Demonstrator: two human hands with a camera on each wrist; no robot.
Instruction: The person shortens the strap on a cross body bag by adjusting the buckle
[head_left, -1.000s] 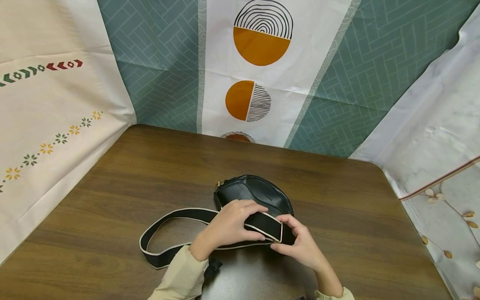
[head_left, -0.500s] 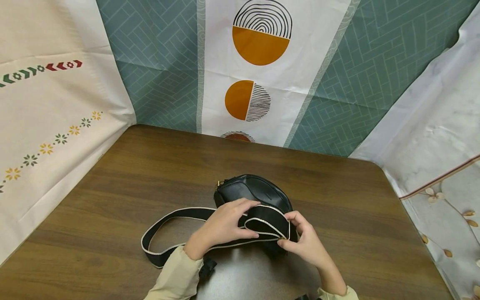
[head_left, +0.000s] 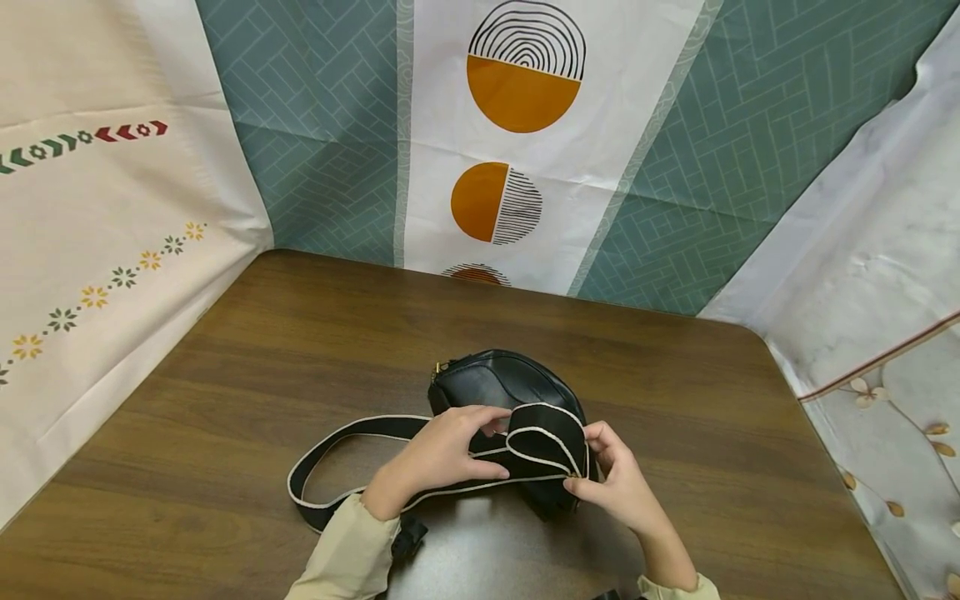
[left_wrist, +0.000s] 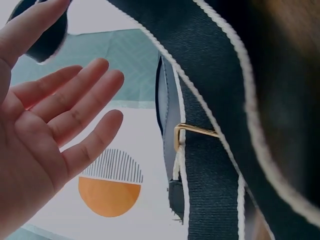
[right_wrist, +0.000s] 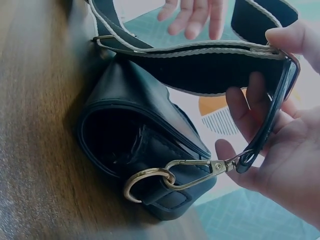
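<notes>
A black leather handbag (head_left: 483, 383) rests on the table, seen end-on in the right wrist view. Its black strap (head_left: 543, 425), edged in white, is doubled back into a raised loop. My right hand (head_left: 618, 479) pinches the strap's end at a rectangular metal ring (right_wrist: 296, 70), thumb on top. From there a leather tab runs to a gold snap hook (right_wrist: 195, 172), clipped to a gold ring (right_wrist: 132, 186) on the bag. Just left of the loop is my left hand (head_left: 442, 454); in the left wrist view its fingers (left_wrist: 85, 107) are spread and hold nothing.
The wooden table (head_left: 300, 317) carries the bag, and the long part of the strap (head_left: 296, 487) curves out to the left. A patterned cloth (head_left: 510, 200) hangs along the back edge, with light floral cloths (head_left: 97, 250) at both sides.
The strap loop beside the ring has grown taller and rounder. My right hand has shifted slightly right with the ring. My left fingers have come off the strap loop and moved slightly left.
</notes>
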